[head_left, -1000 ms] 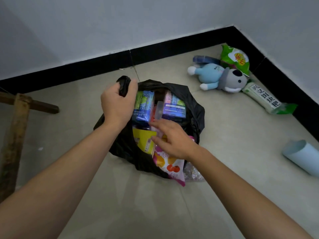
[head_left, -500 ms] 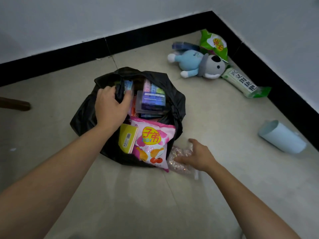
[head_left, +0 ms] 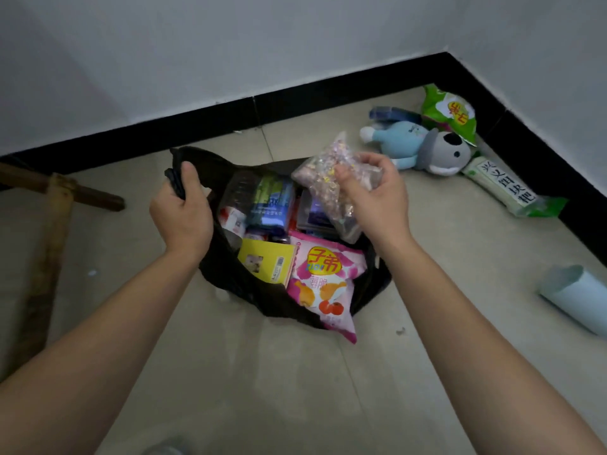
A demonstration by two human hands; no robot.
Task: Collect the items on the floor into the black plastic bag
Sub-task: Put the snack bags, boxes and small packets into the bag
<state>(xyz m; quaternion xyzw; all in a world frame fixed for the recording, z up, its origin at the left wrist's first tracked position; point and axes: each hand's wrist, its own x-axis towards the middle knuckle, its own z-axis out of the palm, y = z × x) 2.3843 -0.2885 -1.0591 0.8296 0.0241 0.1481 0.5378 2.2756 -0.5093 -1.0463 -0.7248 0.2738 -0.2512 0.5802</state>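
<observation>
The black plastic bag (head_left: 371, 290) is lying open on the floor (head_left: 262, 389), already holding a pink snack packet (head_left: 323, 284), a yellow booklet (head_left: 266, 262) and several boxes. The left hand (head_left: 182, 218) is gripping the bag's rim, fingers curled tight around it. The right hand (head_left: 374, 192) is pinching a clear packet of sweets (head_left: 331, 178) above the opening. Remaining outside, by my reading, are a blue tube (head_left: 578, 298), a soft toy (head_left: 417, 147), a white packet (head_left: 505, 187) and a green packet (head_left: 450, 113). The pink packet is reading "子弟"; the white one's characters are too unclear to read.

Both forearms are bare to the frame edge, and the left hand (head_left: 182, 213) and right hand (head_left: 377, 195) are ungloved.
</observation>
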